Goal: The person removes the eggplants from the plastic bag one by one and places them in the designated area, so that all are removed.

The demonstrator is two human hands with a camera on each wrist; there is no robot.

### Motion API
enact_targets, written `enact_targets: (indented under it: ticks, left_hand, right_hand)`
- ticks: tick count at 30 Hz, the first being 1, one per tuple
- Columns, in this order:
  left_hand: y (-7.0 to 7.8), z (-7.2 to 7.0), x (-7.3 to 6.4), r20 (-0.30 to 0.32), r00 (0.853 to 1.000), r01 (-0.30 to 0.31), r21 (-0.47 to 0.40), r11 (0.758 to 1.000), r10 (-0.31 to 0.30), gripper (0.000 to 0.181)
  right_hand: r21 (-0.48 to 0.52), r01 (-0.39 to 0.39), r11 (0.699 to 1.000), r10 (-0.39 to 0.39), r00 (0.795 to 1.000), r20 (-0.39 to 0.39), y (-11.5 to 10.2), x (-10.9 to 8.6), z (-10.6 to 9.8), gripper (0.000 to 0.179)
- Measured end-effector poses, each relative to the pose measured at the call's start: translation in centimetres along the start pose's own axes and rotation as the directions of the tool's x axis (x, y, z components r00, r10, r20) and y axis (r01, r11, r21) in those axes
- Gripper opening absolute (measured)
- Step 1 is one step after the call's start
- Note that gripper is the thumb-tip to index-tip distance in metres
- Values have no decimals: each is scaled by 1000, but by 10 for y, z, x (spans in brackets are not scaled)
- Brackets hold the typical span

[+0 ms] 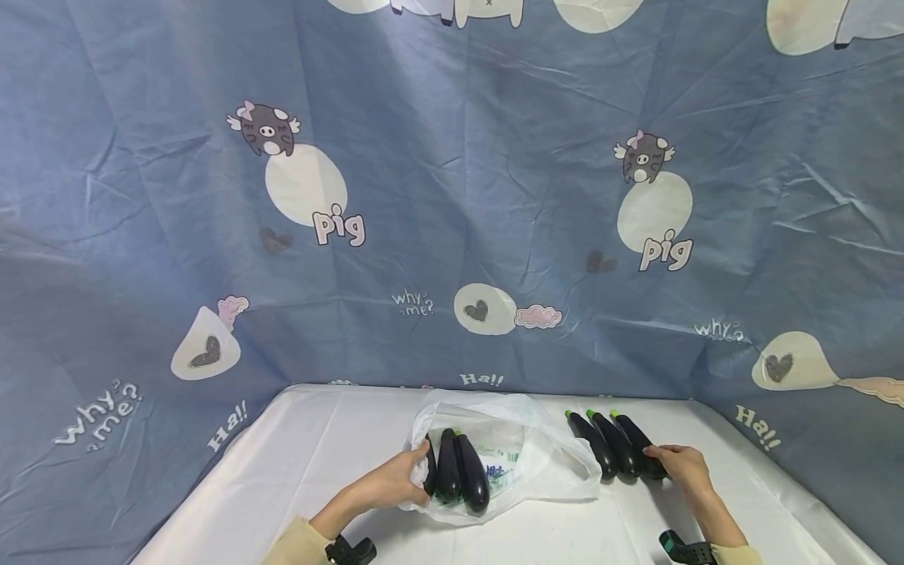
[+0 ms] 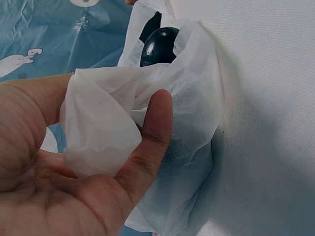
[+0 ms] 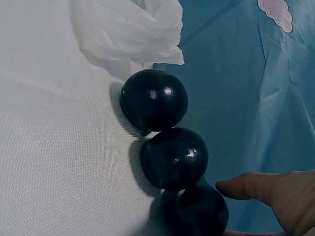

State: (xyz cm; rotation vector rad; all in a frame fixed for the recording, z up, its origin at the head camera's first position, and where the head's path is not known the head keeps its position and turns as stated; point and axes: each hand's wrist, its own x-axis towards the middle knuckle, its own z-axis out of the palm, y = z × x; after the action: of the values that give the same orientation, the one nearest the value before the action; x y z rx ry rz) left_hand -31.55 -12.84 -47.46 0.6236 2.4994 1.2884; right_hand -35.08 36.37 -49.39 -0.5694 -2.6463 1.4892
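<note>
A white plastic bag (image 1: 558, 471) lies on its side with its mouth toward me; several dark eggplants are in view. Inside the bag are a middle eggplant (image 1: 448, 468), a right one (image 1: 473, 475) and a left one (image 1: 430, 471), partly hidden by my left hand (image 1: 390, 482). That hand grips the bag's rim, its plastic (image 2: 101, 123) folded between thumb and fingers. Three more eggplants (image 1: 616, 449) lie side by side, right of the bag. My right hand (image 1: 683, 468) holds the rightmost eggplant (image 1: 636, 434), thumb (image 3: 246, 187) at its side; the other fingers are mostly hidden.
A white cloth (image 1: 311, 439) covers the table. Blue printed fabric (image 1: 452, 196) hangs behind it and along both sides. The bag's right edge lies close against the leftmost loose eggplant (image 1: 592, 441).
</note>
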Motion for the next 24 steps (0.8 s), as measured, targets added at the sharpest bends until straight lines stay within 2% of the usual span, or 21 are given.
enact_targets:
  ticks: [15, 24]
  left_hand:
    - [0, 1, 0, -11, 1000, -5, 29, 1000, 5, 97]
    - [-1, 0, 1, -8, 1000, -4, 15, 1000, 4, 97]
  right_hand:
    - [5, 20, 1000, -20, 1000, -3, 0, -1, -1, 66]
    - [-3, 35, 999, -35, 999, -20, 0, 0, -4, 65]
